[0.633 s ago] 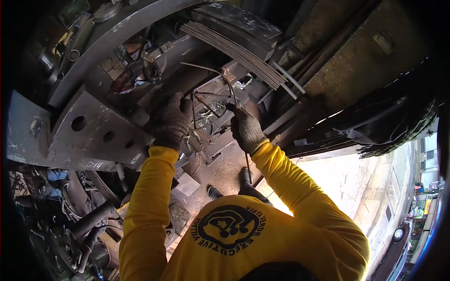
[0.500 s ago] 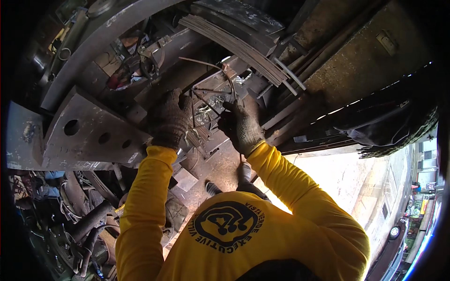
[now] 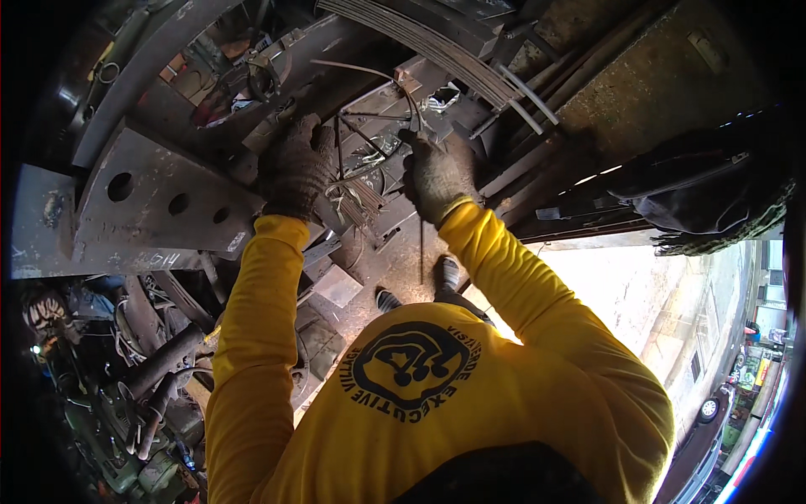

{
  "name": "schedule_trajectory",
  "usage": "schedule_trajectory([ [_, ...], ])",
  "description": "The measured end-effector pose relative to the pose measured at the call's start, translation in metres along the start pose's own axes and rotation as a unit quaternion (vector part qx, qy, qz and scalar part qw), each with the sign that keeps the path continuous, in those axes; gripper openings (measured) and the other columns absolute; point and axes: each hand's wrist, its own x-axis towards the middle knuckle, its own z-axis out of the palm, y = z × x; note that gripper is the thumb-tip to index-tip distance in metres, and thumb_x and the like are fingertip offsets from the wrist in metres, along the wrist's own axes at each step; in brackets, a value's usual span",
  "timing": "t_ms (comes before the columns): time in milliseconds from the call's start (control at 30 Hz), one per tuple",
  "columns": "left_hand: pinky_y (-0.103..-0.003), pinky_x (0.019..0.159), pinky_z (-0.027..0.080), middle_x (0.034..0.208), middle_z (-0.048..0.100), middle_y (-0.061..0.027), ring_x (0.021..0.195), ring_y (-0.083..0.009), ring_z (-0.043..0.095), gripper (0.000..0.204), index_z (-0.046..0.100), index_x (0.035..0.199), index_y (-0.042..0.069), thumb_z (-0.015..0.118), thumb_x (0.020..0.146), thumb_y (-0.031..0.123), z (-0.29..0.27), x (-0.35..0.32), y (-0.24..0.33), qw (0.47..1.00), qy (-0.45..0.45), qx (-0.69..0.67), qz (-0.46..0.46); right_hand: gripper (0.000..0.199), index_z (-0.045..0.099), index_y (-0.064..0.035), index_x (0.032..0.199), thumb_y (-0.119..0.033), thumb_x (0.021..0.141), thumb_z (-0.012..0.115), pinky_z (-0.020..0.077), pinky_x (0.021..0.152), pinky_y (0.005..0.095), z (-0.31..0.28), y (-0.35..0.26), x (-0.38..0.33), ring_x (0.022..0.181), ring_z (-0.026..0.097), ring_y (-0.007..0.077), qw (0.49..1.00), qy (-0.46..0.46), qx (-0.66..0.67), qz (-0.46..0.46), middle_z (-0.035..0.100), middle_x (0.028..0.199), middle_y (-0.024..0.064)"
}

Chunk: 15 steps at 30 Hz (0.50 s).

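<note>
Beside the left hand, grip unclear, sits an angular frame. Right hand clasps a bent rod, bundled rods beyond.

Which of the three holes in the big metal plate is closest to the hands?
The rightmost hole, closest to the gloved left hand. It looks smallest; the middle hole and leftmost hole are farther away.

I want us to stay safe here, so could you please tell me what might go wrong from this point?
The thin rod extending below the right hand appears to point toward the feet, so it could poke or drop on them. The bent rod has a free end that might snag. The short rods bunched near the left hand could slide or scatter if knocked.
</note>
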Motion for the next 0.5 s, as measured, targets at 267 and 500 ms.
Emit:
schedule_trajectory([
  [267, -0.040, 0.096, 0.053, 0.117, 0.071, -0.0148, 0.110, -0.0324, 0.068, 0.035, 0.070, 0.121, 0.010, 0.065, 0.097, 0.035, 0.000, 0.002, 0.005, 1.000, 0.012, 0.005, 0.004, 0.033, 0.064, -0.0093, 0.130, -0.025, 0.104, 0.050, 0.0470, 0.060, 0.0325, -0.030, 0.012, 0.045, 0.064, 0.057, 0.0175, 0.975, -0.049, -0.185, -0.117, 0.060, 0.079, 0.0051],
  [500, -0.039, 0.095, 0.054, 0.117, 0.072, -0.0145, 0.109, -0.0315, 0.069, 0.034, 0.071, 0.119, 0.009, 0.065, 0.096, 0.034, 0.005, 0.000, 0.003, 1.000, 0.019, -0.013, -0.005, 0.062, 0.063, -0.0006, 0.122, -0.058, 0.102, 0.050, 0.0429, 0.057, 0.0290, 0.014, -0.004, 0.019, 0.056, 0.048, 0.0157, 0.962, -0.011, 0.260, 0.081, 0.052, 0.069, 0.0039],
])
